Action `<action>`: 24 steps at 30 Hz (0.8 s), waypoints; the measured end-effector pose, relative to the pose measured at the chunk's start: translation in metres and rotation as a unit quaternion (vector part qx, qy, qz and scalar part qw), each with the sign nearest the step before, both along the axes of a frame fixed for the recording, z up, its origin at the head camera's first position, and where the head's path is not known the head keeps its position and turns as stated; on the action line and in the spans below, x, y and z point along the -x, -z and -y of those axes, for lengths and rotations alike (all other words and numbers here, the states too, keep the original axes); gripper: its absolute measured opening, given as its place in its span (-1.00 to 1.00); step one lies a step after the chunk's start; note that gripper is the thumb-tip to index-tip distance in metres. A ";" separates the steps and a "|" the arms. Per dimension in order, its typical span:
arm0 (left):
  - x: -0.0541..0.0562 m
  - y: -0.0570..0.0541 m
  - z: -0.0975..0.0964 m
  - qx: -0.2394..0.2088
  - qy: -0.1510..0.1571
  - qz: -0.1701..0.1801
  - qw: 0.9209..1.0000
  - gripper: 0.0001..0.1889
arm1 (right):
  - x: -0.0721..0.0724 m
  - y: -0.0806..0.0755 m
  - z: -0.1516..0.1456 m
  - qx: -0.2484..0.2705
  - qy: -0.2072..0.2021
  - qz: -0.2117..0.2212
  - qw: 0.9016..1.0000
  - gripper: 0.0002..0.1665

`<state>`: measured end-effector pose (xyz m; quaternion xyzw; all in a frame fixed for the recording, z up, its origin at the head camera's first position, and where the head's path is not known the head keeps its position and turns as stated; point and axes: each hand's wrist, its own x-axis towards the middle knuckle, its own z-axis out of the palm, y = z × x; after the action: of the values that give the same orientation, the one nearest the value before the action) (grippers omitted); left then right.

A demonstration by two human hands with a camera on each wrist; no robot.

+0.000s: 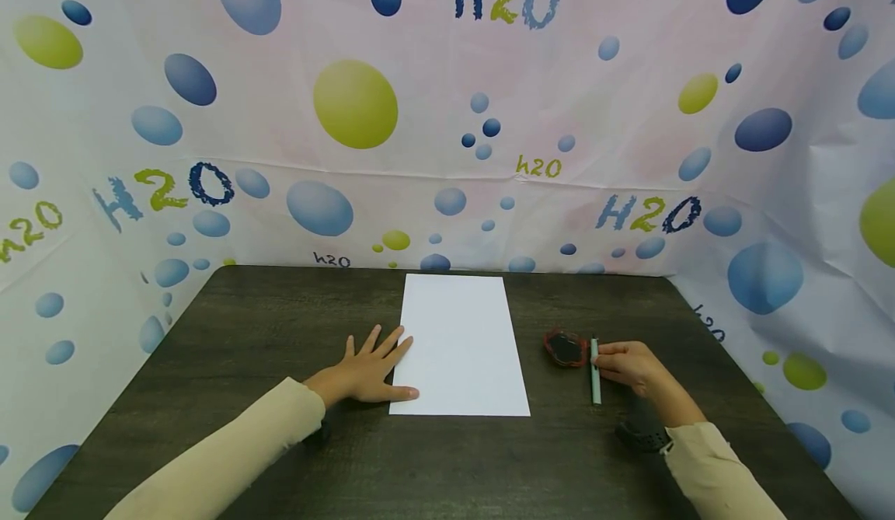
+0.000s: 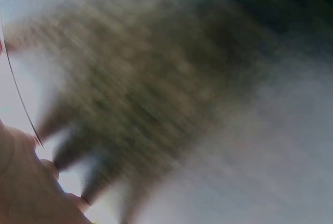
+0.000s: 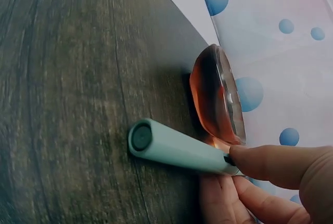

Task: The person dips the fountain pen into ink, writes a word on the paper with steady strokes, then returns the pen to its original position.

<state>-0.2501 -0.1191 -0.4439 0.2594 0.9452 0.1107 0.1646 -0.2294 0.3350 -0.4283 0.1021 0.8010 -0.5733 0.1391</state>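
A white sheet of paper (image 1: 461, 345) lies on the dark wooden table, its long sides running away from me. My left hand (image 1: 360, 376) is spread flat, with thumb and some fingertips resting on the sheet's left edge. In the left wrist view, the hand (image 2: 23, 177) shows only at the lower left; the rest is blurred. A mint-green marker (image 1: 595, 380) lies on the right side of the table. My right hand (image 1: 629, 364) pinches its far part between thumb and fingers. In the right wrist view, the marker (image 3: 179, 148) points its round butt end at the camera.
Just left of the marker sits a reddish, dark-centred, glossy rounded object (image 1: 565, 347); its kind is unclear. The table (image 1: 489, 465) ends at the back against a white sheet (image 1: 433, 116) printed with blue and green bubbles. A black strap-like thing (image 1: 639, 436) shows under the right wrist.
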 end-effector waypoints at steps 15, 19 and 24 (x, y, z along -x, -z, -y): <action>-0.002 -0.004 -0.001 0.002 -0.001 0.010 1.000 0.00 | -0.002 0.003 -0.003 -0.021 0.006 -0.002 1.000 -0.39; -0.002 -0.004 -0.001 0.003 -0.004 0.009 1.000 0.01 | -0.004 0.004 -0.004 -0.016 0.010 -0.012 1.000 -0.39; -0.002 -0.003 -0.001 0.003 -0.006 0.006 1.000 0.01 | -0.006 0.003 -0.005 -0.009 0.008 -0.025 1.000 -0.36</action>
<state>-0.2485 -0.1183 -0.4408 0.2530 0.9459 0.1108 0.1703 -0.2235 0.3403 -0.4308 0.0958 0.8085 -0.5695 0.1134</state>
